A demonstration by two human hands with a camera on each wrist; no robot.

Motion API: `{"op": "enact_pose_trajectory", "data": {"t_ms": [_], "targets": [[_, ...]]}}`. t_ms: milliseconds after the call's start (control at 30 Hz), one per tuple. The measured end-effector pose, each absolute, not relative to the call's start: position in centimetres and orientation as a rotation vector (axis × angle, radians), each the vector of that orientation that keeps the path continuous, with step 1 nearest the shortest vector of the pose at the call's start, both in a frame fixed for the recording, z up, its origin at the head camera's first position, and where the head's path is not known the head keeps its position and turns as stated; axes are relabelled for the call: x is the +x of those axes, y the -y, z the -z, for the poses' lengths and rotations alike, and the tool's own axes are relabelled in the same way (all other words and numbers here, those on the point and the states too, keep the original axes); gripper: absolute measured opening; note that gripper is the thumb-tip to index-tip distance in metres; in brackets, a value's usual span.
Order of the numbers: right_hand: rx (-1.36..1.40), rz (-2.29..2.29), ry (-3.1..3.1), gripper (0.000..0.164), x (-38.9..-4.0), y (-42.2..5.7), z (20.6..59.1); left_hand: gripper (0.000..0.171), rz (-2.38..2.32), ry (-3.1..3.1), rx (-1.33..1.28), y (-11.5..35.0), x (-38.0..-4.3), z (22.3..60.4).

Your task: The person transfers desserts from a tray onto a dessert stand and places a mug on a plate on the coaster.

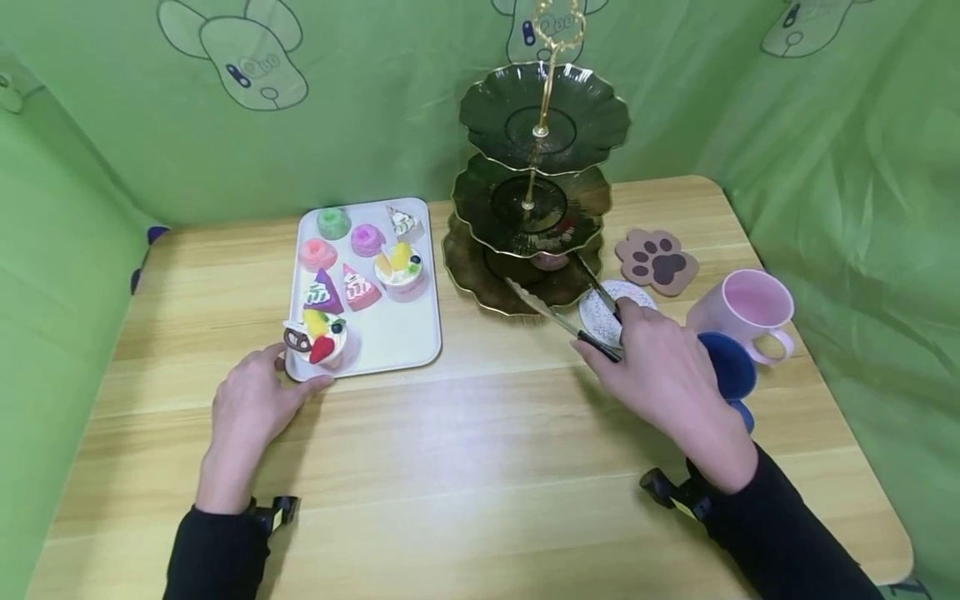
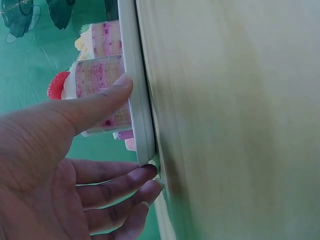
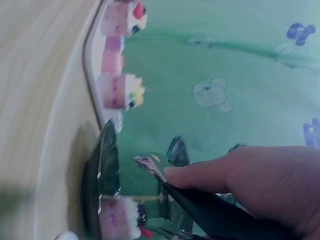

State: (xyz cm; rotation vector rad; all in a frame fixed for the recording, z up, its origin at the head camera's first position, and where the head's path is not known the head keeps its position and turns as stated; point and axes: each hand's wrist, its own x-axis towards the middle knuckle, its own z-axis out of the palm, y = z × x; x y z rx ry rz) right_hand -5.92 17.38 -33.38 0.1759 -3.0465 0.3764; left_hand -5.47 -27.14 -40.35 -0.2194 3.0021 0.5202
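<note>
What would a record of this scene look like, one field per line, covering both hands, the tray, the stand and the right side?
left hand: holds the near left corner of the white tray
right hand: holds tongs, tips apart
tray contents: two dessert cups, three cake wedges, three domed sweets
tiered stand: three dark tiers, gold rims; another dessert cup on the lowest
right side: paw-shaped mat, round mat, pink mug, blue cup

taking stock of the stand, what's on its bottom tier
A dessert cup shows on the bottom tier; in the head view, the middle tier hides most of it and anything behind it.
</note>
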Motion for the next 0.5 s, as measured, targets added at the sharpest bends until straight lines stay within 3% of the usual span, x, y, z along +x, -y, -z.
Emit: {"op": "enact_pose_trajectory", "data": {"t_ms": [333,500], "targets": [[0.326,-0.417,3.039,0.081,-6.4,-13.2,34.2,0.086,-0.523,-2.991,-0.237,27.2,-5.3,40.5],[0.400,-0.419,3.034,0.082,-7.2,-10.8,35.3,0.088,-0.514,-2.989,-0.253,27.1,-5.4,40.5]]}}
